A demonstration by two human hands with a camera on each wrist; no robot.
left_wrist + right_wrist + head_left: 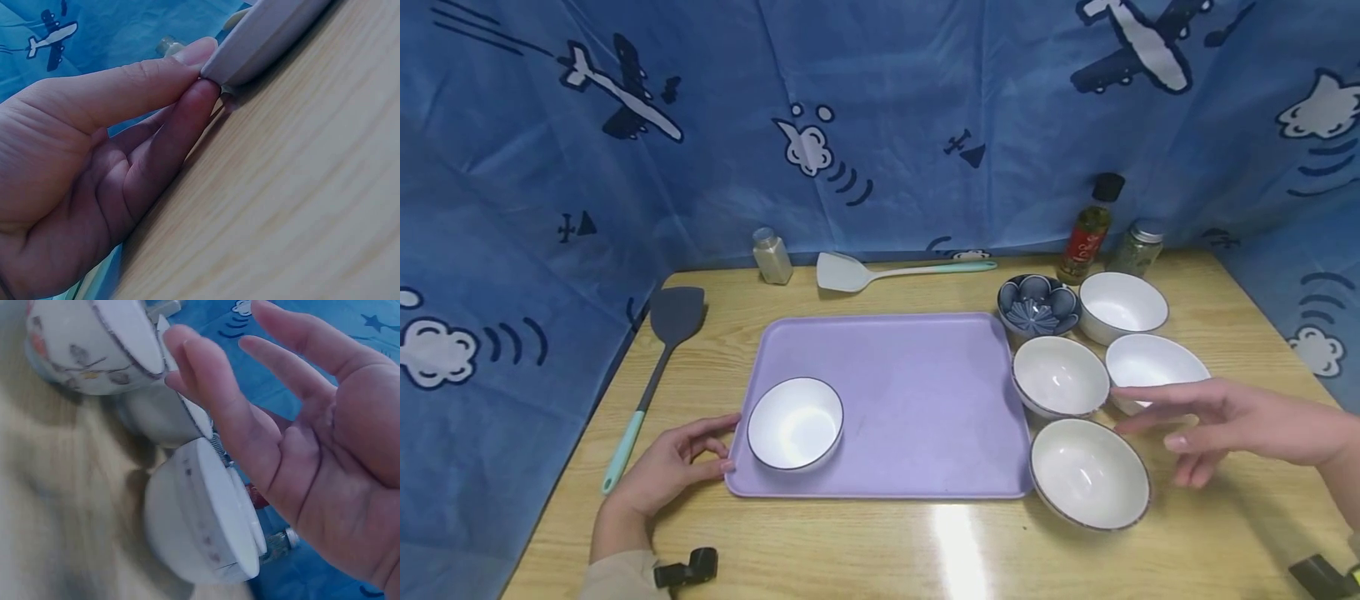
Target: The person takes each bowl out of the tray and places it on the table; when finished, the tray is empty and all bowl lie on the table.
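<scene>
My left hand [672, 467] pinches the left edge of a lilac tray [925, 417], thumb on the rim and a finger under it, as the left wrist view shows [112, 144]. A white bowl with a dark rim [795, 422] stands at the left end of this tray. Over the right side of the table, my right hand [1232, 421] is spread with nothing in it. Its fingers are close to a white bowl [1153, 362], a cream bowl [1060, 377] and a nearer cream bowl [1090, 475]. Flower patterns show on one bowl's outside [94, 353].
Behind those bowls stand a dark blue petal-shaped bowl [1037, 306], another white bowl [1122, 307], a bottle [1086, 237] and a jar [1137, 250]. A shaker [772, 257] and pale spatula [846, 273] lie along the back; a dark turner [676, 315] lies left. Blue cloth [887, 125] surrounds the table.
</scene>
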